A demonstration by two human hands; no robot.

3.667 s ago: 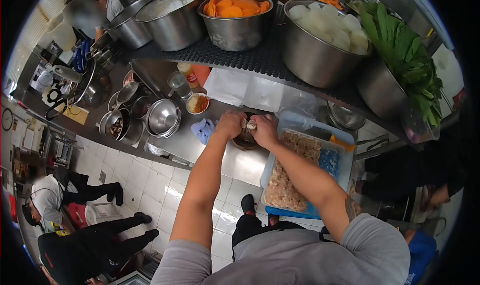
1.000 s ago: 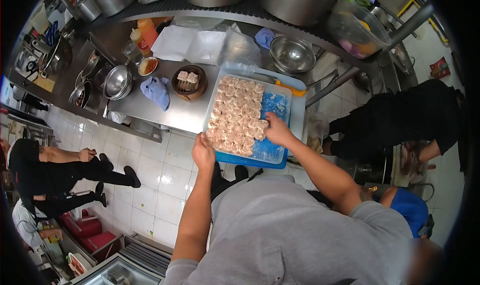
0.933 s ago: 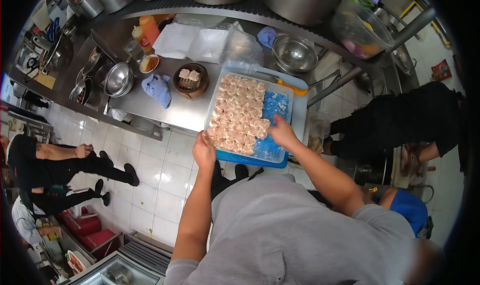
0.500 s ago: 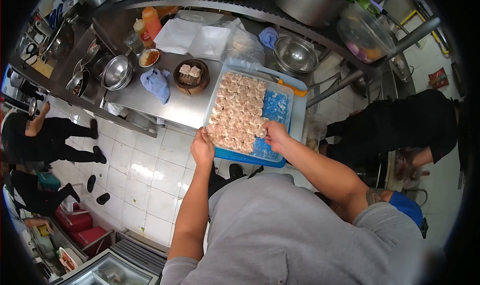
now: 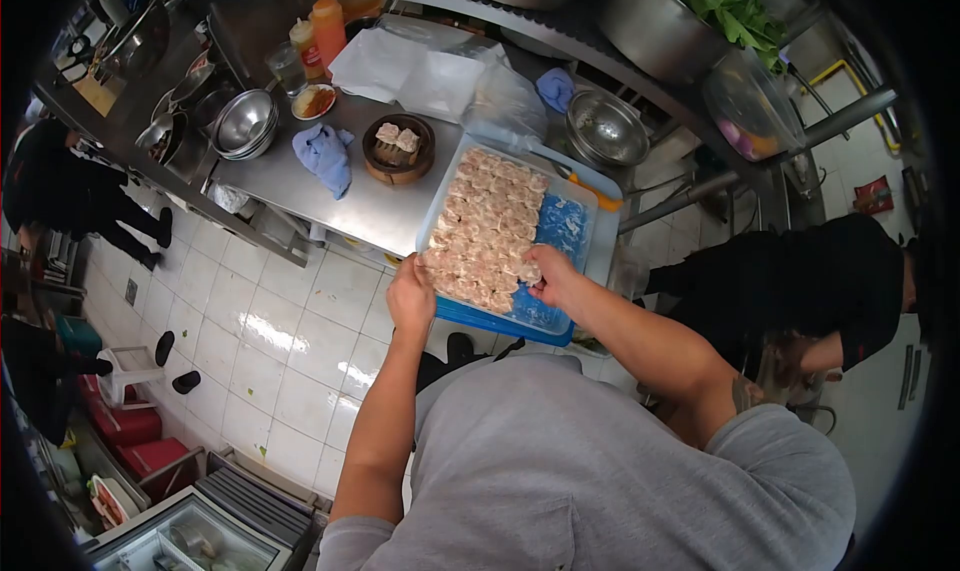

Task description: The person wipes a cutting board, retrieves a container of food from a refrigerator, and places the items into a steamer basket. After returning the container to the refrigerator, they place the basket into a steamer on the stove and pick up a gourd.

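Observation:
A clear tray (image 5: 570, 316) holds rows of pale pink dumplings (image 5: 485, 216), with bare blue showing along its right side. My left hand (image 5: 411, 296) is closed on the tray's left edge near its front corner. At the right side of the rows, the fingers of my right hand (image 5: 552, 276) are pinched on a dumpling (image 5: 526, 268). Whether that dumpling is lifted cannot be made out. Left of the tray, a round bamboo steamer (image 5: 398, 174) stands on the steel counter with a few dumplings inside.
Left on the counter are a blue cloth (image 5: 323, 161), stacked metal bowls (image 5: 245, 126), a small plate of food (image 5: 314, 102) and sauce bottles (image 5: 328, 33). More metal bowls (image 5: 607, 129) sit behind right. People in black stand at left (image 5: 75, 186) and right (image 5: 790, 281).
The view has shifted, so the counter items appear further right. My hands keep their places at the tray. At the left, the people in black have moved.

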